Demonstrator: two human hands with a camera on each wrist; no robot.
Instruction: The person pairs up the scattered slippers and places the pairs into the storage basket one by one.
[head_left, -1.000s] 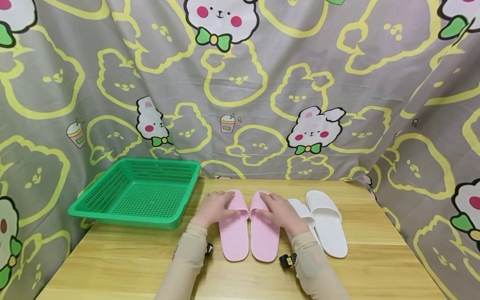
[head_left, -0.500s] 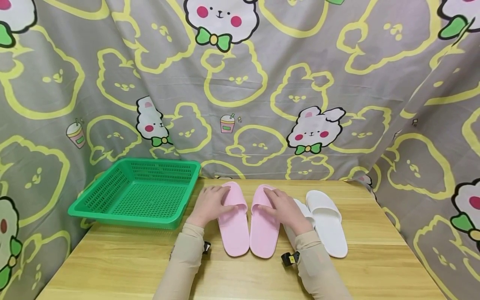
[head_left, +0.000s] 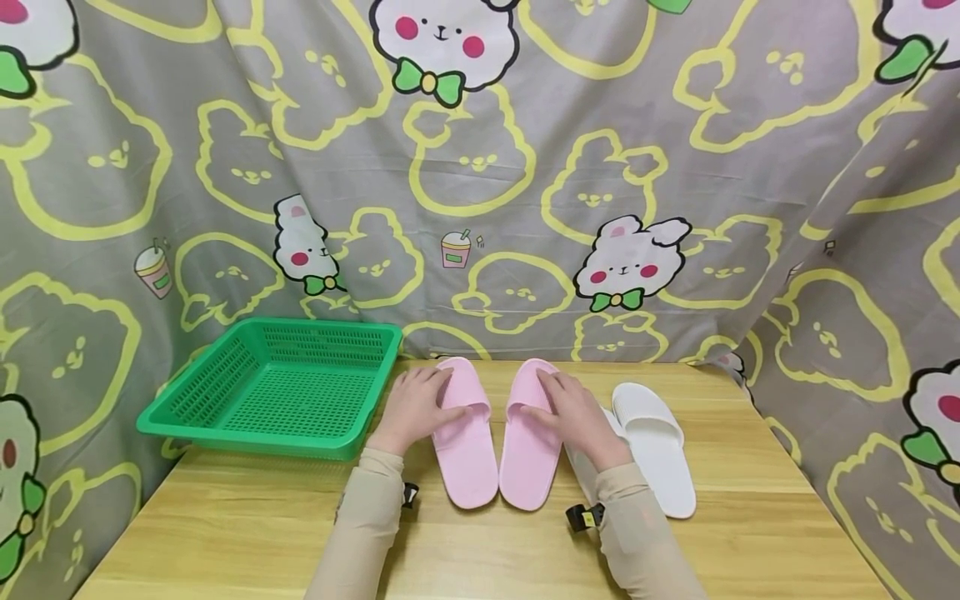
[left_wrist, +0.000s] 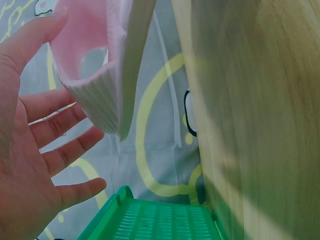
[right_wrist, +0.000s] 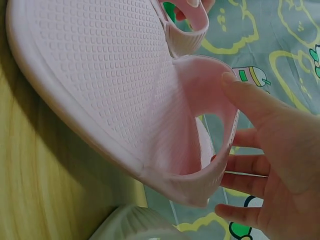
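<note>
Side by side stand two pink slippers, the left one (head_left: 467,468) and the right one (head_left: 528,468), toes apart and heels close together. My left hand (head_left: 412,410) holds the left slipper by its strap, thumb at the strap's opening and fingers along the outer side. Likewise my right hand (head_left: 581,421) grips the right slipper's strap (right_wrist: 197,187), thumb at the opening edge. In the left wrist view a gap shows between the left slipper's sole (left_wrist: 134,75) and the table; its toe looks raised.
A green perforated basket (head_left: 247,439) stands at the table's left. Right of the pink slippers lie two white slippers, one plainly visible (head_left: 663,467) and one mostly hidden behind my right hand. A patterned curtain (head_left: 510,183) hangs behind the wooden table (head_left: 480,558).
Both pink slippers have shifted away from me with my hands on them. Their toes have spread apart, the left going left and the right going right.
</note>
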